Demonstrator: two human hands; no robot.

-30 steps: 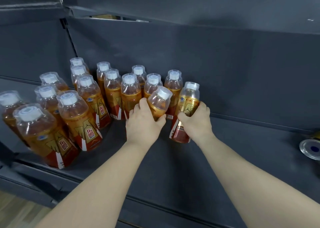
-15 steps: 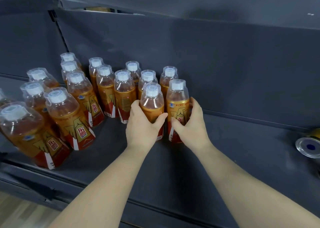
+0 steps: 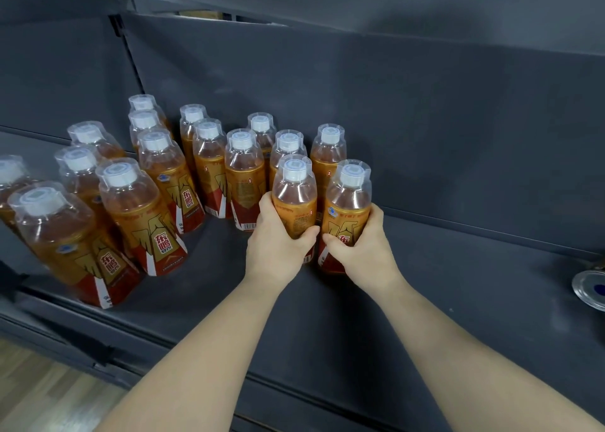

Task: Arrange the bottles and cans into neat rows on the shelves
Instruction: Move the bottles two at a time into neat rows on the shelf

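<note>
Floor (image 3: 39, 395): light wooden boards, the grain running at a slant, in the lower left corner below the front lip of the shelf (image 3: 425, 317); a little blurred.
Back panel (image 3: 425, 110): flat dark grey sheet, matt, rising behind the right-hand bay, with faint paler smudges across it.
Left back panel (image 3: 59, 71): the same dark grey, behind the neighbouring bay, set at a slight angle to the other.
Upright (image 3: 121, 38): narrow dark post between the two panels, with a column of small slots down it.
Gap (image 3: 209, 14): thin opening along the top edge of the right-hand panel; something tan shows through, too little to tell what.
</note>
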